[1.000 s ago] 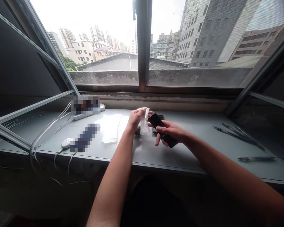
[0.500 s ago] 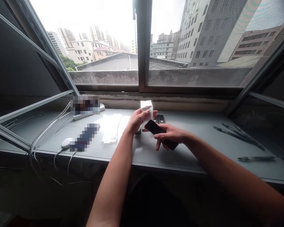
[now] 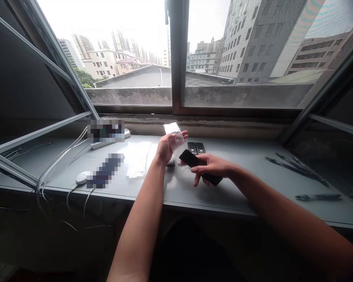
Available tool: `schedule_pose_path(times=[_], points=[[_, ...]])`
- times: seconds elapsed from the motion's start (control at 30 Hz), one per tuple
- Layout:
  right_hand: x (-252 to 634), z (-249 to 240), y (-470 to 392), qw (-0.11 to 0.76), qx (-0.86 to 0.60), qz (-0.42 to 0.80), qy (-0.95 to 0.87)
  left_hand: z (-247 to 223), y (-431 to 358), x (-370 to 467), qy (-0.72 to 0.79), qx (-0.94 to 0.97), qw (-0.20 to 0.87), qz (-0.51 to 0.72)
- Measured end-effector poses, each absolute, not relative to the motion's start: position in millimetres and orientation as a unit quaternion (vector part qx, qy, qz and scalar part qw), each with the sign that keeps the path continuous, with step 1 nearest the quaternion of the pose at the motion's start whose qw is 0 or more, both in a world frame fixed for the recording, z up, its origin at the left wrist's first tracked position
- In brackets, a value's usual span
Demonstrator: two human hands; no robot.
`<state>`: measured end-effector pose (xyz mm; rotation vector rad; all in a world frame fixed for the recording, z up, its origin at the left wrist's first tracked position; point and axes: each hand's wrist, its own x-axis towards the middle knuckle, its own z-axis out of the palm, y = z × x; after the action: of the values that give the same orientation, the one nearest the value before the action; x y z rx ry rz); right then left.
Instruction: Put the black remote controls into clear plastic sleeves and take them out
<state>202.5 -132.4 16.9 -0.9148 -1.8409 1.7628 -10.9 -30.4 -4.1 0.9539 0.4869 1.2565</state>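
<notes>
My left hand (image 3: 165, 148) grips a translucent white plastic bag (image 3: 173, 133), its thumb and fingers closed on it above the desk. In my right hand (image 3: 213, 165) is a black remote control (image 3: 190, 157), held slanting with its upper end toward the bag, a small gap between them. Two more black remotes (image 3: 196, 148) with buttons lie side by side on the desk just beyond my right hand. Beside my left wrist, a dark object (image 3: 171, 161) is partly hidden. More white plastic bags (image 3: 138, 158) lie flat to the left of my left forearm.
On the left are a white power strip (image 3: 110, 143), a round white charger (image 3: 81, 178), cables and a blurred-out item (image 3: 105, 171). Several dark pens or cables (image 3: 297, 168) lie at the right of the grey desk (image 3: 247, 188). Metal frames slope at both sides before the window.
My left hand has moved slightly left and tilted the bag leftward, away from the remote, uncovering the two remotes behind. My right hand has hardly moved.
</notes>
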Motion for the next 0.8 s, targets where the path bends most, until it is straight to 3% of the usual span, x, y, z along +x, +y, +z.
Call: schedule_pose_path(times=[0.47,0.8], points=[[196,16,-135,0.137,-0.331,0.634,-0.685,-2,-35,-17,0.204,0.451,0.675,0.548],[198,15,-135,-0.002,-0.257,0.673,-0.694,-1,-30,-19,0.252,0.387,0.686,0.562]])
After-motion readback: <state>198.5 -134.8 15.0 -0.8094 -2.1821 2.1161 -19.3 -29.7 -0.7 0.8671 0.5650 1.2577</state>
